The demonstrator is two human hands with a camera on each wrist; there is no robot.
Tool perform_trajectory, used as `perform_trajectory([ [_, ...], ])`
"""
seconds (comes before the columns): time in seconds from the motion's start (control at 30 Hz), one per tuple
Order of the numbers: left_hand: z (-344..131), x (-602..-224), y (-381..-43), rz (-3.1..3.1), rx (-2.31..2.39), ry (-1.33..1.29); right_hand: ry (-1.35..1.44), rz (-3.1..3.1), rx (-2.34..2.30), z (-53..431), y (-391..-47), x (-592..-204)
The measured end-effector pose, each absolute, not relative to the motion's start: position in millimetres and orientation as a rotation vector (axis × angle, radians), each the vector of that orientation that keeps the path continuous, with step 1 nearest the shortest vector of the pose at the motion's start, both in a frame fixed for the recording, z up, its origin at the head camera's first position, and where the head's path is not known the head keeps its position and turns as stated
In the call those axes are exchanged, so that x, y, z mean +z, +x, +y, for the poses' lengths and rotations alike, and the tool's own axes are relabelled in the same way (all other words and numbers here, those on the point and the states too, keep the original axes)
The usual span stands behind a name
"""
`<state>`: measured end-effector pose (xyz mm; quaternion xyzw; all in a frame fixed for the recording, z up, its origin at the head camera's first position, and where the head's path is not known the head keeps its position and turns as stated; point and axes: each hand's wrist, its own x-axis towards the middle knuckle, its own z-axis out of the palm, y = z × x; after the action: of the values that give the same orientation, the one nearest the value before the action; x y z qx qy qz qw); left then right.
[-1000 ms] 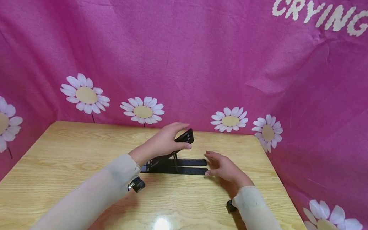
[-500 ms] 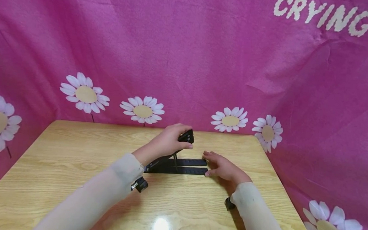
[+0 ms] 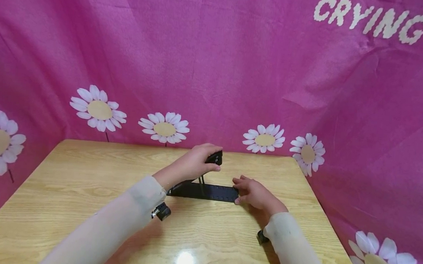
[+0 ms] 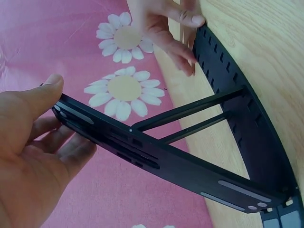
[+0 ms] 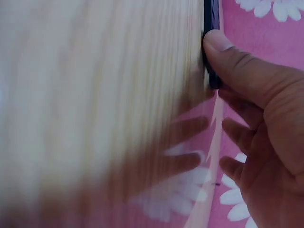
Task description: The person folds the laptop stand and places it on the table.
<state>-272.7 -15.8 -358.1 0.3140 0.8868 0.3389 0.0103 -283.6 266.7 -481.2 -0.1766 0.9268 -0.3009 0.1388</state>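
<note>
A black folding laptop stand (image 3: 219, 193) stands on the wooden table with its upper arms tilted up and its base bars lying flat, side by side. My left hand (image 3: 196, 160) grips the raised end of the upper arms, thumb on one side and fingers on the other. In the left wrist view, two thin struts (image 4: 187, 110) run from the upper arms to slots in the base. At the base's right end, my right hand (image 3: 256, 194) pinches the bars between thumb and fingers. The right wrist view shows the thumb against the dark bar end (image 5: 214, 80).
The wooden table (image 3: 116, 223) has a glossy top that mirrors a light near its front. A pink cloth (image 3: 216, 67) printed with white daisies hangs behind it and at both sides. A small black camera (image 3: 161, 211) sits at my left wrist.
The two base bars have come together, and the gap between them is gone. My right hand has moved slightly left onto their ends. My left hand has closed more tightly on the upper arms.
</note>
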Motion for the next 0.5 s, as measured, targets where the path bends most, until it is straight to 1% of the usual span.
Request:
perform_trajectory([
  [0.23,-21.8,-357.9,-273.0,2.772,0.934,1.049,-0.669,2.785,-0.557,255.3,-269.8,-473.2],
  [0.37,-21.4,-359.6,-270.5,2.800,0.877,1.079,-0.681,2.754,-0.557,255.7,-270.2,-471.2],
  [0.5,-22.4,-360.6,-266.4,2.802,0.822,1.112,-0.609,2.761,-0.632,252.3,-264.0,-473.9],
])
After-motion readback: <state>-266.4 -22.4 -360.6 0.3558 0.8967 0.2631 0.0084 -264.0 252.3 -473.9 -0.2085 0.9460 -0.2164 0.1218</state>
